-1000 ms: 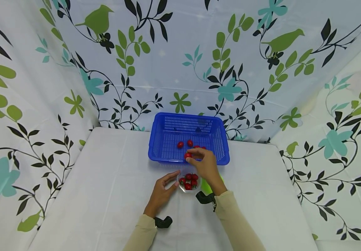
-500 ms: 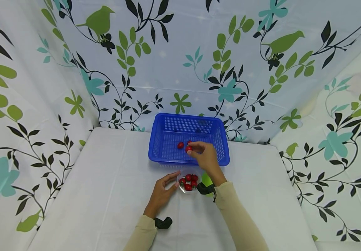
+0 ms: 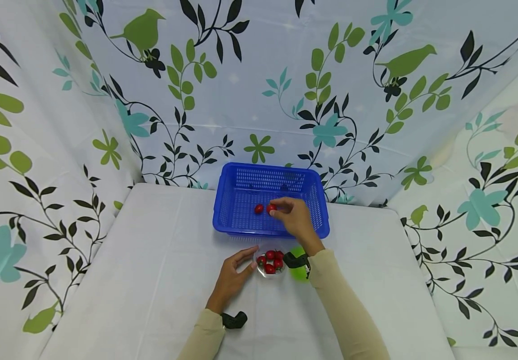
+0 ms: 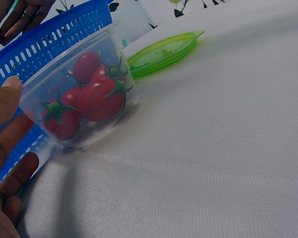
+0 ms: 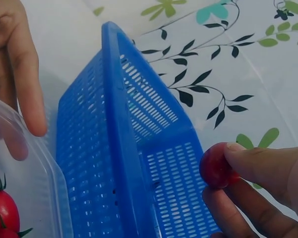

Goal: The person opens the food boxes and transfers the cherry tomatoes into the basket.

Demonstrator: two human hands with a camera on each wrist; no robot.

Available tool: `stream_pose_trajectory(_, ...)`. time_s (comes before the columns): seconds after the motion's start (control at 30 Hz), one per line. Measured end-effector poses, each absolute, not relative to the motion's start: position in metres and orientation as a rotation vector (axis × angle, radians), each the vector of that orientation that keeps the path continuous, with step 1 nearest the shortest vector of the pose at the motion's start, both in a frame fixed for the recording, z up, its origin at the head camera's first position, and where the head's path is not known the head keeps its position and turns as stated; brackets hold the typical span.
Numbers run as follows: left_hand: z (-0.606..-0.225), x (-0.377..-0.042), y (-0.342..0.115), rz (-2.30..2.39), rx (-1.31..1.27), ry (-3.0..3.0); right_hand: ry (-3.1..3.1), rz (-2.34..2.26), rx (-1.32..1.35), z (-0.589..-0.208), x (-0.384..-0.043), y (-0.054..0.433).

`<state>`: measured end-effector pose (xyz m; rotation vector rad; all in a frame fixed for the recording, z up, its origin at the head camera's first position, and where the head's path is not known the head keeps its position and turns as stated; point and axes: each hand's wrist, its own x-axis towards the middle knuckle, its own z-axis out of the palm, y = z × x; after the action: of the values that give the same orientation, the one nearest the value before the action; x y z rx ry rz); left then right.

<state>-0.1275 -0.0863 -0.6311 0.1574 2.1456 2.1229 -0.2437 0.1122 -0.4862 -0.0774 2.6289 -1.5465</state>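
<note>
My right hand (image 3: 296, 218) pinches a red cherry tomato (image 5: 216, 166) between thumb and fingers, over the blue basket (image 3: 241, 232). Another cherry tomato (image 3: 259, 209) lies inside the basket, just left of the held one. Nearer me stands a small clear plastic container (image 4: 64, 69) with several cherry tomatoes (image 4: 99, 99), some with green stems. At its left side, my left hand (image 3: 233, 272) rests with thumb and fairly straight fingers against the wall. The right hand hides part of the basket's floor.
A bright green lid (image 4: 164, 53) lies on the white tablecloth (image 3: 182, 280) right of the container, partly hidden by the right wrist's black strap (image 3: 296, 261). Patterned curtains (image 3: 250, 90) hang behind the basket and on both sides.
My right hand has moved away from me, from the basket's front rim to farther over its inside, with the tomato still pinched. More of the green lid shows. The left hand stays put.
</note>
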Motion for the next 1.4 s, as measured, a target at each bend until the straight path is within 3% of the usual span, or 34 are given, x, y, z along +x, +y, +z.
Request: stream_pose_trajectory(1.4,-0.631,-0.127,-0.087,2.118,0.201,2.180,2.504,-1.552,0.044,-0.496,-0.310,0.128)
